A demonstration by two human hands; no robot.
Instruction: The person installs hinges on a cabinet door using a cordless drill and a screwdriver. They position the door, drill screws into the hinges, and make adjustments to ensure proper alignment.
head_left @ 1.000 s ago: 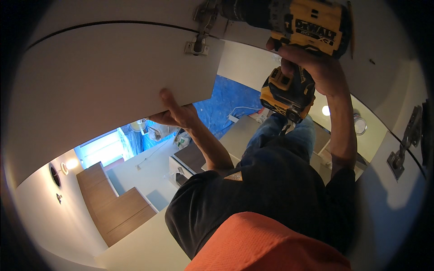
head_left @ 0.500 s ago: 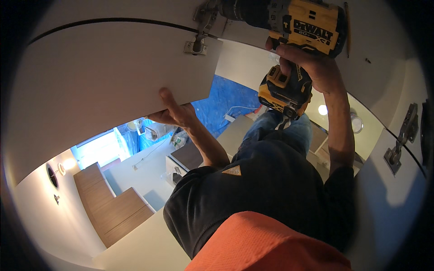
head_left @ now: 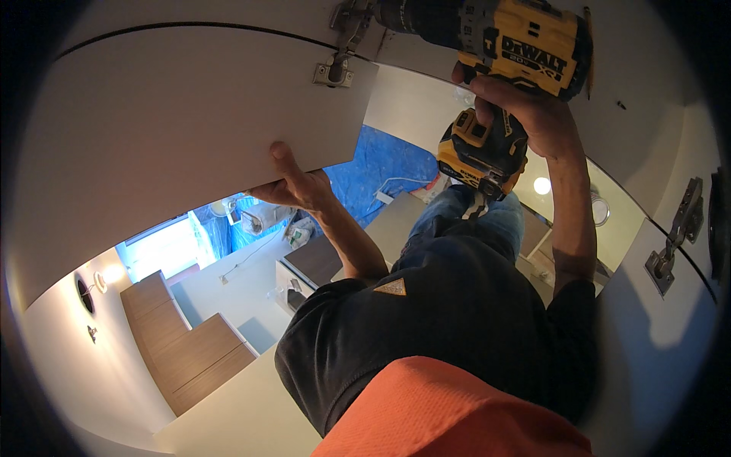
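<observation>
- one yellow-and-black drill (head_left: 533, 49) in the right grip (head_left: 529, 122), fingers wrapped around its handle, battery (head_left: 470, 156) hanging below
- drill's black nose pointing left, just beside the metal hinge (head_left: 335, 72) (touching or not, cannot tell)
- pale panel (head_left: 190, 114) pinched at its lower edge by the left grip (head_left: 295, 189), thumb laid on the near face
- second hinge (head_left: 674, 236) at far right, well apart from the left grip
- blue sheeting (head_left: 392, 156) lower down, beyond the panel's edge

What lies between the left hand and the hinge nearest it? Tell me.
In the head view, only a bare stretch of pale panel lies between the left hand and the metal hinge.
</observation>
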